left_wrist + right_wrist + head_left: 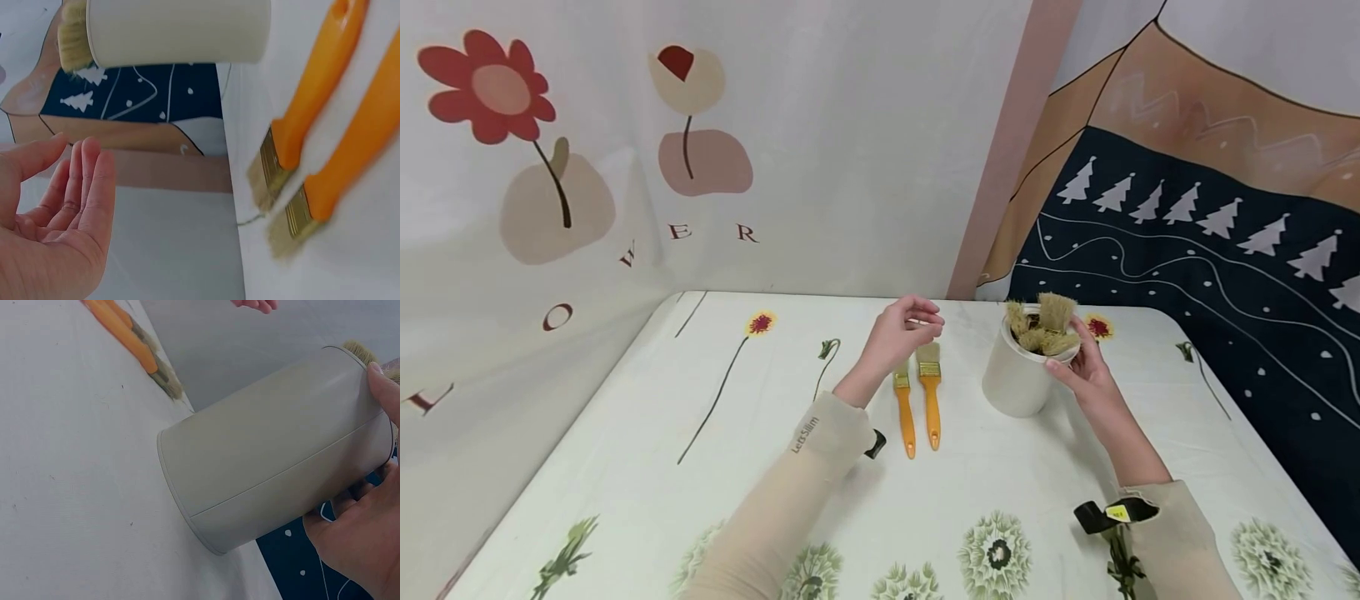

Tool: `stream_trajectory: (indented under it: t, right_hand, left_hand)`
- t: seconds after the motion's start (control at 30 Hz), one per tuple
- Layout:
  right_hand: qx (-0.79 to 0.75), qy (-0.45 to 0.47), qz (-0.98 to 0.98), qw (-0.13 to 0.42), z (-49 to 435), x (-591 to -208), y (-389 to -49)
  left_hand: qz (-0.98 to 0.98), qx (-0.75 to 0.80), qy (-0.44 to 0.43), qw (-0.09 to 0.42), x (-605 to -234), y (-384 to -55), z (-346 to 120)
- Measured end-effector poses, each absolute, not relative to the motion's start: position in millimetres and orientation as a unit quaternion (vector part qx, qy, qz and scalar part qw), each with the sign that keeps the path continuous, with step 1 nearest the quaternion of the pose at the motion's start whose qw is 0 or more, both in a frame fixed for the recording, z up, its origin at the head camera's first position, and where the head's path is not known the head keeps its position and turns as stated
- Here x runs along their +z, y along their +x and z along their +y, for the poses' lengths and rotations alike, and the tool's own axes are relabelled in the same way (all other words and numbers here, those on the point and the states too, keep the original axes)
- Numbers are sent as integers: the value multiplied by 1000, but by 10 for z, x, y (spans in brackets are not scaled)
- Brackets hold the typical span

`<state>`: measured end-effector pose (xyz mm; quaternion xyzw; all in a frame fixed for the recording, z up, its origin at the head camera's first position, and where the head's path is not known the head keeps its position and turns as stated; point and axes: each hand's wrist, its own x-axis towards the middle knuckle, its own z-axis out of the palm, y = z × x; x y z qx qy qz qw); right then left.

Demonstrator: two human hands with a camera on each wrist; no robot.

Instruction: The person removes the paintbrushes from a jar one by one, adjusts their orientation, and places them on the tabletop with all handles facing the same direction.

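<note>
My right hand (1086,371) grips a whitish cylindrical holder (1017,379) near its rim, thumb on the near side and fingers round the far side. Several paintbrushes (1054,315) stand in it with their bristles up; their handles are hidden inside. Two more paintbrushes with orange handles, a left one (906,417) and a right one (932,400), lie side by side on the table, bristles pointing away from me. Above their bristle ends hovers my left hand (904,329), its fingers loosely bent with nothing between them, as the left wrist view (69,219) also shows.
A white tablecloth (760,500) printed with flowers covers the table. Behind it hangs a pale curtain (850,167) with printed flowers, and a dark cloth (1150,250) with white trees hangs at the right, close to the table's edge.
</note>
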<state>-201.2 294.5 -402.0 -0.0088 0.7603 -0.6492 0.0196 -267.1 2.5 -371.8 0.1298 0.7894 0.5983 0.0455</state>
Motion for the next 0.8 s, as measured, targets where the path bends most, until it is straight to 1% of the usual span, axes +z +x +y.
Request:
stream_trajectory:
  t: [0.33,0.63,0.8]
  right_hand:
    - [-650,-14,760,17,2945,-4022,-2006]
    - [-648,-10,761,17,2947,-4020,-2011]
    - [-647,-11,762,19,2946,-4018,-2022]
  left_hand:
    - [791,588,168,30,-3644,-2569,249]
    - [782,591,192,48,-3609,-2494,474]
    - [781,575,240,42,-3596,-2445,594]
